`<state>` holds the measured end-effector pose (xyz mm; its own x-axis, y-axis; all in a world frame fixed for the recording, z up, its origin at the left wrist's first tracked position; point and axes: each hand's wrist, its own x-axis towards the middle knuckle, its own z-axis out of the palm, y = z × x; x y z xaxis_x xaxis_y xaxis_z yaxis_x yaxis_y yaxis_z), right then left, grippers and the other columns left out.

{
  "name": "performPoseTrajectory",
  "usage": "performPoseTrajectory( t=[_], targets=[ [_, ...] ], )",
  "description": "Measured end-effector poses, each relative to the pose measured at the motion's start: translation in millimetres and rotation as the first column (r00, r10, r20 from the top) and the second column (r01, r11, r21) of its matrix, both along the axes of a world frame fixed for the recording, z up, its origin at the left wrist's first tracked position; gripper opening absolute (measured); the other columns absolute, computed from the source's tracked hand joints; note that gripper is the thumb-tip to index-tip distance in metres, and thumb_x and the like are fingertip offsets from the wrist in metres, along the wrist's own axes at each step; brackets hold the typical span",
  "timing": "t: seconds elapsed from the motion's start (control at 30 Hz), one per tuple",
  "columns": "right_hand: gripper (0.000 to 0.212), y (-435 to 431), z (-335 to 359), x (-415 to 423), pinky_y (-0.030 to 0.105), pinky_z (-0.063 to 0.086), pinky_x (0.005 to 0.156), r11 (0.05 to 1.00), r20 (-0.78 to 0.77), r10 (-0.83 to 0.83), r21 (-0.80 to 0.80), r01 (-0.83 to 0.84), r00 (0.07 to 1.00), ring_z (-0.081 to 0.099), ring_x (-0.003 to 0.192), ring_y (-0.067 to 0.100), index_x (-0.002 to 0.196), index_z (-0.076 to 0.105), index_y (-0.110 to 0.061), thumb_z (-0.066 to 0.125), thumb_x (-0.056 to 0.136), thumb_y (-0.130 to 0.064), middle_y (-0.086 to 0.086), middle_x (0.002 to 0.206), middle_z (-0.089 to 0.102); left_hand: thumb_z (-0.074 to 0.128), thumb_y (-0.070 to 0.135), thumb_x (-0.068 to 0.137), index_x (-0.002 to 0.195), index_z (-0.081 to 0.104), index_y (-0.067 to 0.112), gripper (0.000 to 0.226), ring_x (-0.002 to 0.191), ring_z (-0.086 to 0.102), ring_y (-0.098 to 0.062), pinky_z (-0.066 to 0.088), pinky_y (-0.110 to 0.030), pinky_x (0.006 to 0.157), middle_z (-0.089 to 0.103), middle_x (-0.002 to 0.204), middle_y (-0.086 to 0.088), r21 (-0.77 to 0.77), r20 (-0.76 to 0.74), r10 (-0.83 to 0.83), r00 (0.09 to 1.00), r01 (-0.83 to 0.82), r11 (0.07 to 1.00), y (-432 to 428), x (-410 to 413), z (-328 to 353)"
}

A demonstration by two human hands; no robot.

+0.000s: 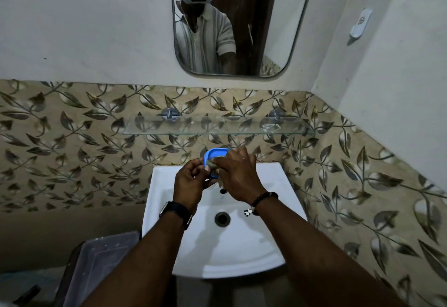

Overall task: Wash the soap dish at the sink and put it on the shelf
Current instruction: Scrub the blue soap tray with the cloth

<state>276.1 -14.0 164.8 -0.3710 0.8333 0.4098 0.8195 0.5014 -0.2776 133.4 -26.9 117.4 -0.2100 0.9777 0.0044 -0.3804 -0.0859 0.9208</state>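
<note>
Soap dish (215, 154) btwn L hand (193, 181), R hand (238, 173)

**Sink station: layout**

- Soap dish (214, 154): between left grip (191, 181) and right grip (238, 176), over the back rim of the sink (164, 185).
- Drain (221, 218): in the sink, nearer than both grips.
- Shelf (217, 126): on the wall, behind and above the grips.
- Mirror (278, 28): above the shelf.
- Lidded bin (101, 258): left of the sink, nearer than the left grip.
- Wall holder (361, 22): far right of the right grip, high up.
</note>
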Motion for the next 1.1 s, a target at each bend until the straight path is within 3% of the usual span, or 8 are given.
performPoseTrajectory(
  t=[0.13,0.27,0.47,0.6,0.73,0.87,1.0,1.1],
  targets=[
    [0.033,11,5,22,0.039,0.029,0.081,0.982,0.288,0.079,0.140,-0.124,0.954,0.047,0.095,0.026,0.105,0.071,-0.037,0.042,0.089,-0.034,-0.001,0.087,0.056,0.061,0.003,0.095,0.108,0.061,0.003,0.013,0.084,0.071,-0.029,0.062,-0.040,0.076,0.071,0.099,-0.019,-0.029,0.056,0.053,0.997,-0.051,0.998,3,-11,-1],
    [0.030,20,9,31,0.045,0.036,0.083,0.963,0.433,-0.073,0.264,-0.049,0.898,0.053,0.096,0.031,0.093,0.073,-0.028,0.044,0.086,-0.032,0.003,0.090,0.063,0.063,0.004,0.094,0.112,0.060,-0.003,0.020,0.088,0.071,-0.030,0.063,-0.038,0.074,0.070,0.101,-0.020,-0.031,0.067,0.079,0.995,-0.077,0.997,10,-17,2],
    [0.013,7,-5,-13,0.040,0.029,0.081,0.981,0.161,-0.073,0.187,0.042,0.984,0.047,0.099,0.027,0.096,0.068,-0.031,0.057,0.089,-0.028,-0.002,0.088,0.059,0.060,0.003,0.095,0.113,0.059,0.000,0.018,0.080,0.069,-0.026,0.062,-0.033,0.071,0.071,0.093,-0.018,-0.016,0.087,0.045,0.995,-0.044,0.999,9,2,2],
    [0.021,16,-7,17,0.042,0.036,0.083,0.955,0.328,0.001,0.279,-0.098,0.945,0.048,0.099,0.026,0.099,0.066,-0.031,0.054,0.084,-0.022,-0.003,0.090,0.059,0.062,0.004,0.094,0.109,0.061,0.002,0.015,0.083,0.072,-0.026,0.062,-0.037,0.075,0.072,0.096,-0.015,-0.023,0.112,0.096,0.989,-0.094,0.995,9,-4,-2],
    [0.024,31,4,38,0.045,0.036,0.082,0.924,0.420,-0.112,0.377,-0.061,0.901,0.053,0.092,0.031,0.090,0.066,-0.020,0.044,0.083,-0.019,0.005,0.088,0.063,0.062,0.003,0.094,0.107,0.062,0.001,0.013,0.084,0.071,-0.028,0.063,-0.038,0.074,0.071,0.095,-0.016,-0.019,0.077,0.084,0.994,-0.083,0.996,6,-1,-5],
    [0.018,28,10,16,0.046,0.036,0.086,0.874,0.281,-0.260,0.474,0.102,0.924,0.055,0.090,0.030,0.090,0.064,-0.017,0.047,0.088,-0.017,0.004,0.085,0.062,0.062,0.004,0.094,0.105,0.063,0.004,0.011,0.084,0.073,-0.026,0.062,-0.040,0.076,0.072,0.096,-0.018,0.008,0.047,0.058,0.997,-0.059,0.998,3,12,-3],
    [0.024,33,-8,29,0.046,0.040,0.085,0.787,0.327,-0.081,0.600,-0.141,0.942,0.057,0.090,0.030,0.096,0.066,-0.015,0.043,0.095,-0.010,0.006,0.087,0.061,0.062,0.003,0.093,0.105,0.063,0.004,0.012,0.082,0.073,-0.024,0.062,-0.042,0.077,0.073,0.093,-0.015,0.017,0.044,0.073,0.996,-0.074,0.997,4,8,-1],
    [0.022,40,-2,42,0.045,0.037,0.083,0.804,0.358,-0.213,0.593,-0.045,0.909,0.057,0.088,0.032,0.095,0.066,-0.012,0.044,0.090,-0.010,0.008,0.087,0.062,0.063,0.002,0.093,0.104,0.062,0.003,0.011,0.084,0.073,-0.023,0.062,-0.041,0.075,0.072,0.090,-0.013,0.021,0.064,0.105,0.992,-0.106,0.994,7,5,-1]
  ],
)
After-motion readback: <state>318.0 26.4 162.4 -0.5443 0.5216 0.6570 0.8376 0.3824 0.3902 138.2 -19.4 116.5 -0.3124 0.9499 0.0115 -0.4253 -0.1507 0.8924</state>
